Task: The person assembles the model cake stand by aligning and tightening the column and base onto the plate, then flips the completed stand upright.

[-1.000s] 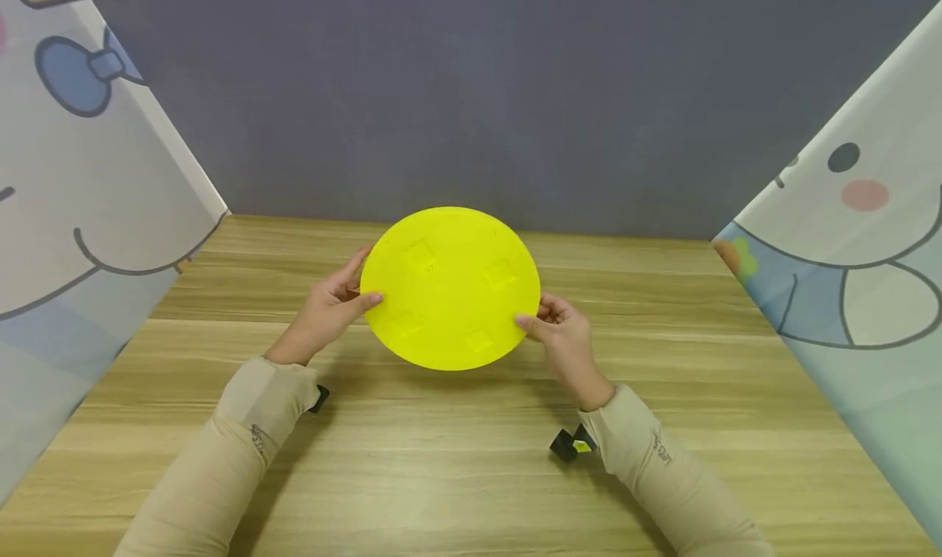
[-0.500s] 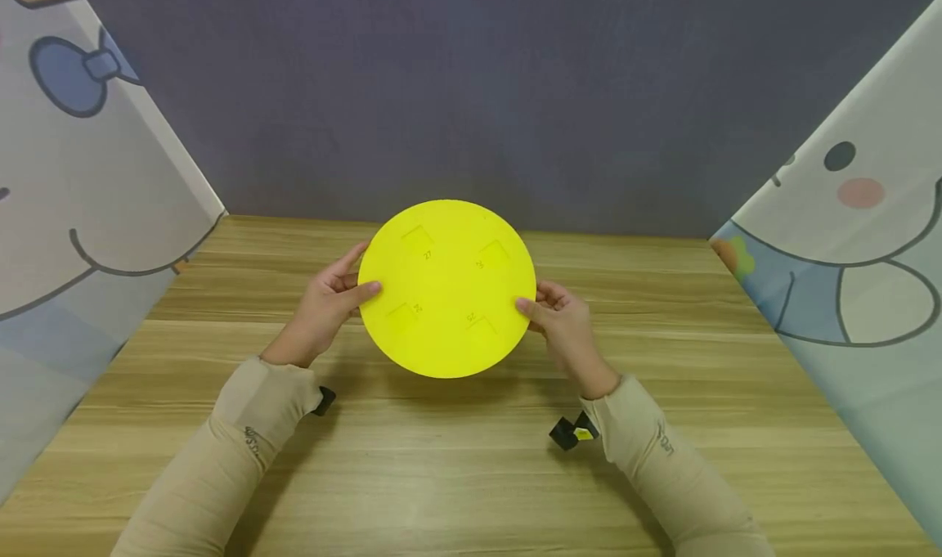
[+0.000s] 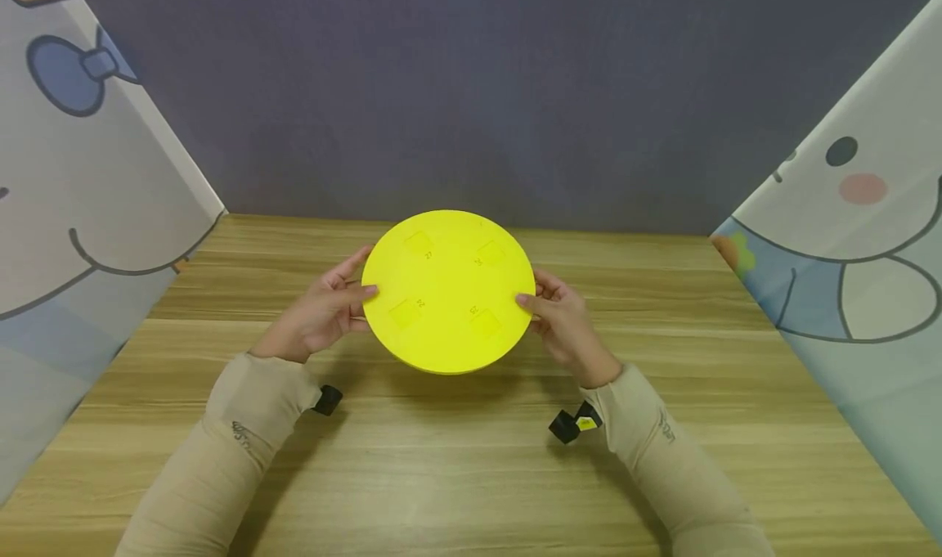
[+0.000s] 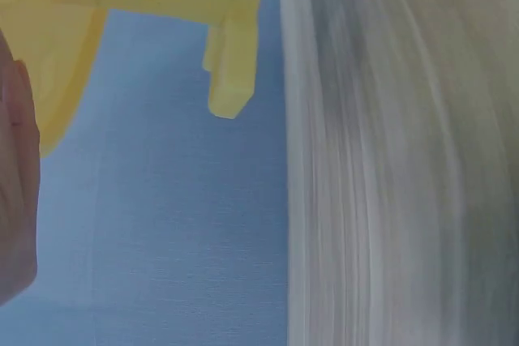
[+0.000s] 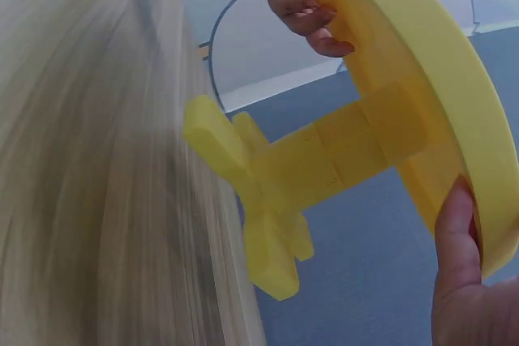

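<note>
A yellow round pedestal stand (image 3: 449,287) is held up over the wooden table, its disc top facing the head camera. Several shallow square recesses with small numbers beside them mark the disc. My left hand (image 3: 316,316) pinches the left rim, thumb on top and fingers behind. On the opposite rim my right hand (image 3: 565,324) grips in the same way. Beneath the disc, the right wrist view shows a thick column (image 5: 324,160) ending in splayed feet (image 5: 272,257). One foot (image 4: 233,70) also hangs down in the left wrist view.
The wood-grain table (image 3: 434,475) runs back to a dark grey wall (image 3: 471,91). Cartoon-printed panels stand at the left (image 3: 125,172) and right (image 3: 854,213). Black wrist devices hang under the left (image 3: 327,400) and right (image 3: 567,426) cuffs.
The disc first tips toward the camera, then back to a flatter angle, showing its front edge. Both hands stay on the rim while their wrists shift slightly.
</note>
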`<act>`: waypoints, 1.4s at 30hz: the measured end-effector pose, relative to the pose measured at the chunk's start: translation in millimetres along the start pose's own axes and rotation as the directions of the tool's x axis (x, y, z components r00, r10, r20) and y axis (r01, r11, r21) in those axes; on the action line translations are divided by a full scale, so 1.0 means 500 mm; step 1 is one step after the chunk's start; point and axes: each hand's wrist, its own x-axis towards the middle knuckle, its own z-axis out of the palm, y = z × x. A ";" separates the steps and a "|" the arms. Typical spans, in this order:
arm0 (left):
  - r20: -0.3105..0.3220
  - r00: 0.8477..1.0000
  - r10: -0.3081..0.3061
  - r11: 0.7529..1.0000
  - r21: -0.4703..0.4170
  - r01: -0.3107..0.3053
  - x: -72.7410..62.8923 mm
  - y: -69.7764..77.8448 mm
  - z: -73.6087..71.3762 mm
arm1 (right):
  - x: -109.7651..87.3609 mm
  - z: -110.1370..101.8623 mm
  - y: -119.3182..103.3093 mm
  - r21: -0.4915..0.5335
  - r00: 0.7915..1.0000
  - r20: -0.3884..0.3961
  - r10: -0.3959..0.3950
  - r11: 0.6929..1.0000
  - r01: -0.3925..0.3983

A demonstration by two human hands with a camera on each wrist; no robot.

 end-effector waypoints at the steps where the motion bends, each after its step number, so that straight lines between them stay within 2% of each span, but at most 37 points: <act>1: 0.019 1.000 -0.011 1.000 -0.021 0.011 -0.001 0.003 -0.001 | 0.001 0.000 -0.003 0.010 1.000 0.006 0.016 1.000 -0.016; 3: 0.034 0.999 -0.029 0.999 -0.042 0.030 -0.003 0.008 -0.002 | 0.002 0.000 -0.009 0.020 0.999 0.024 0.036 0.999 -0.036; 7: 0.024 0.999 -0.043 0.998 -0.054 0.044 -0.003 0.016 -0.003 | 0.007 -0.001 -0.016 0.040 0.996 0.083 0.043 0.998 -0.046; 16: 0.060 0.998 -0.031 0.990 -0.138 0.039 -0.006 0.021 -0.006 | 0.014 -0.014 -0.020 0.145 0.970 0.227 0.087 0.982 -0.122; 20: 0.033 0.999 -0.026 0.989 -0.148 0.030 -0.008 0.024 -0.003 | 0.018 -0.018 -0.025 0.206 0.954 0.275 0.123 0.961 -0.183; 25: -0.006 0.999 -0.047 0.992 -0.116 0.046 -0.009 0.026 0.002 | 0.027 -0.019 -0.030 0.235 0.937 0.317 0.147 0.945 -0.228; 32: -0.038 0.997 -0.064 0.997 -0.055 0.062 0.001 0.034 0.004 | 0.040 -0.015 -0.035 0.266 0.938 0.313 0.146 0.935 -0.234; 36: -0.048 0.997 -0.062 0.997 -0.053 0.059 0.010 0.038 0.003 | 0.048 -0.014 -0.040 0.294 0.941 0.313 0.128 0.929 -0.224; 42: -0.091 0.994 -0.061 0.996 -0.063 0.056 0.017 0.034 -0.007 | 0.062 -0.007 -0.038 0.243 0.950 0.291 0.113 0.952 -0.188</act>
